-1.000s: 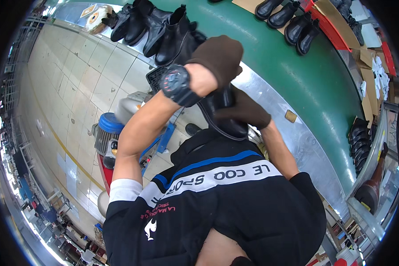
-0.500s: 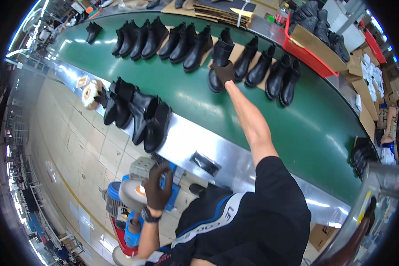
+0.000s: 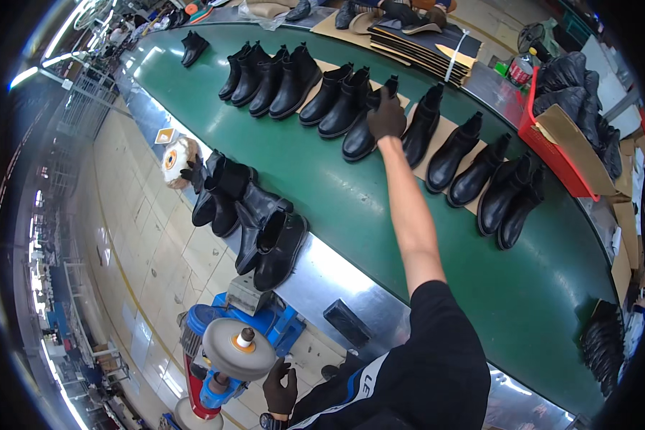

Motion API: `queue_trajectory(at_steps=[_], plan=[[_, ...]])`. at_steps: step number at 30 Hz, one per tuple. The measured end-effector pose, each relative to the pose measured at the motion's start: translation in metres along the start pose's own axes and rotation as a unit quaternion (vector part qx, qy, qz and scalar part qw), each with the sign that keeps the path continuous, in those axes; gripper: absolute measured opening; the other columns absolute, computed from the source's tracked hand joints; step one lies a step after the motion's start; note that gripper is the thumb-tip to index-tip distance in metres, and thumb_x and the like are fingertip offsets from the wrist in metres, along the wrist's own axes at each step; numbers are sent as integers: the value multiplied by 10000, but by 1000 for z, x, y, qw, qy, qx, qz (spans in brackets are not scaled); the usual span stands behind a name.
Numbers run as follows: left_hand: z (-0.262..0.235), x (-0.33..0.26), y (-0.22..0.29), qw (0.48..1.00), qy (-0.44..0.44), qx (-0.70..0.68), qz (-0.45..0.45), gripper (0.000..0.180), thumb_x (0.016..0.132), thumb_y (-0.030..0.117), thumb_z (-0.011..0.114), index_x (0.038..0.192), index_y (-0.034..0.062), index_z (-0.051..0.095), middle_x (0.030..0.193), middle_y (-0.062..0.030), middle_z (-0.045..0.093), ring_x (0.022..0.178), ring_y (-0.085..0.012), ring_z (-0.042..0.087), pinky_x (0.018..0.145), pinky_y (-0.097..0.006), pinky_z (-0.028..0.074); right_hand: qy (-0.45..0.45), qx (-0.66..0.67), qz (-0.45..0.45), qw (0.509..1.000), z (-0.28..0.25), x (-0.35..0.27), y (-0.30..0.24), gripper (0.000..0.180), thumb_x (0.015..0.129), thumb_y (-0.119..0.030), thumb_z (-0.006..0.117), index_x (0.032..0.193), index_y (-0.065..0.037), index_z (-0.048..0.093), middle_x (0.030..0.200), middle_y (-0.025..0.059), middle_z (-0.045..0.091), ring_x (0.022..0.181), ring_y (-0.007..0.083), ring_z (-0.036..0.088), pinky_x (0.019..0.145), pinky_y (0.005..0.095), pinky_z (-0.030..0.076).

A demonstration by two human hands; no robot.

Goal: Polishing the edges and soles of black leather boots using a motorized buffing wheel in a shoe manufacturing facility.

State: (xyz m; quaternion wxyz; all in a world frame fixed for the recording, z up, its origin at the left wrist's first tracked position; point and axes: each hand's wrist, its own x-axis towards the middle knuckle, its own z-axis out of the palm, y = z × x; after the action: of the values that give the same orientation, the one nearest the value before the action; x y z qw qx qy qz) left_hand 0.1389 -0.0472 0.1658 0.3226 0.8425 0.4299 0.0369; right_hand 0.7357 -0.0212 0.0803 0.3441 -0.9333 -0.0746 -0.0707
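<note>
Boot (image 3: 369, 122) in the far row on the green belt (image 3: 322, 186): your right hand (image 3: 386, 116), gloved, is closed over the top of its shaft, fingers curled around the collar as far as the view lets you judge. Half a second ago that hand sat on a boot nearer the row's middle of the frame; it now lies further out along the belt with your arm stretched fuller. Just beside the held boot stand more black boots, right neighbour (image 3: 421, 129) close, left pair (image 3: 337, 104) touching the row. Your left hand (image 3: 279, 387), also gloved, hangs low with fingers loosely spread, holding nothing, near the buffing wheel (image 3: 238, 349); before it was raised higher beside that wheel.
</note>
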Motion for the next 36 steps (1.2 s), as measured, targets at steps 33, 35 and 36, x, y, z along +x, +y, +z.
queue_trajectory(at_steps=[33, 35, 36], plan=[[-39, 15, -22, 613, 29, -790, 20, 605, 860, 175, 563, 1370, 101, 246, 1194, -95, 462, 1105, -212, 472, 982, -352, 360, -498, 508, 156, 685, -272, -417, -60, 724, 715, -284, 726, 1288, 3, 390, 1222, 159, 515, 1121, 273, 510, 992, 398, 378], [-35, -1, -42, 540, -32, -841, -33, 584, 879, 191, 550, 1373, 111, 250, 1197, -99, 474, 1099, -214, 482, 969, -348, 379, -565, 512, 209, 612, -270, -439, -48, 682, 740, -302, 695, 1278, 3, 408, 1215, 154, 526, 1112, 262, 526, 1005, 401, 375], [-40, -9, -51, 464, -79, -880, -68, 562, 898, 207, 537, 1376, 121, 253, 1200, -104, 486, 1093, -216, 492, 955, -345, 397, -577, 502, 221, 605, -266, -448, -43, 682, 740, -302, 695, 1278, 3, 408, 1215, 154, 526, 1112, 262, 526, 1005, 401, 375]])
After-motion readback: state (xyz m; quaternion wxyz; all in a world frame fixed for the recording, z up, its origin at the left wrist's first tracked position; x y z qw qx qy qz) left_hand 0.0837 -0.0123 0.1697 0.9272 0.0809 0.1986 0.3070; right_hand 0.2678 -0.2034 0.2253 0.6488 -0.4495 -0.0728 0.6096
